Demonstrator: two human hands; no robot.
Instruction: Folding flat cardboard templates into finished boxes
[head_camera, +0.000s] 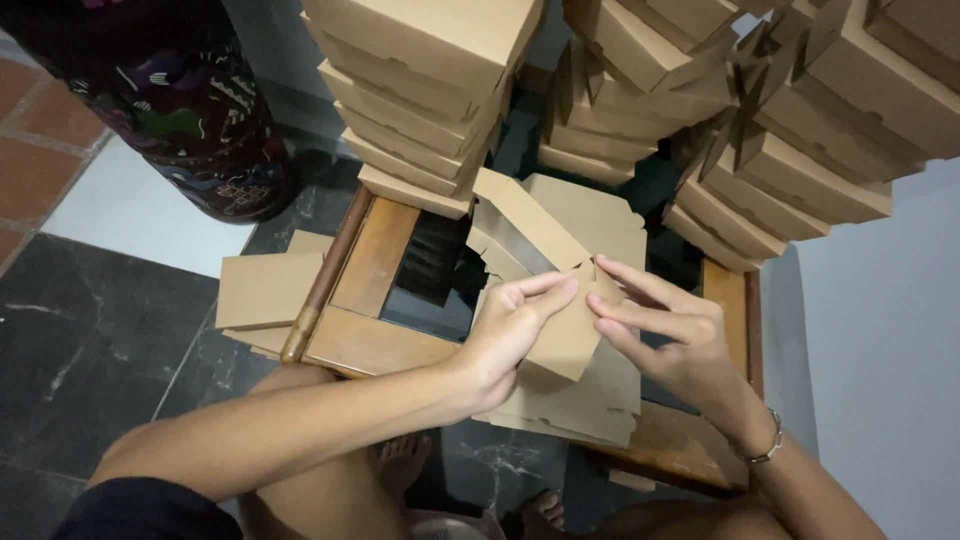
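As the camera looked down past the person's knees, the following was recorded, nearest first.

Left hand: the left hand (510, 335) reached in from the lower left, fingers curled and pinching the left flank of a half-folded box blank (560, 310), thumb side hidden behind the card.

Right hand: the right hand (665, 335) met it from the right, fingers spread and extended, fingertips pressing a flap of the same blank; a bracelet (768, 445) sat on the wrist.

Position of work: the blank was held above a pile of flat blanks (585, 400) resting at the near edge of the wooden table (375, 345).

Left edge: a second pile of flat card (265, 295) overhung the table's left edge, above the dark tiled floor (90, 350).

Far edge: stacks of finished brown boxes (425, 90) stood along the far side, a further leaning stack (790, 150) at the far right corner.

Beyond: a person in patterned dark cloth (190, 110) stood at the far left.

Judgement on method: the fold would likely go cleanest with creases pressed along the scored lines, the left grip holding steady while the right seated the flap squarely, avoiding a bent tab.
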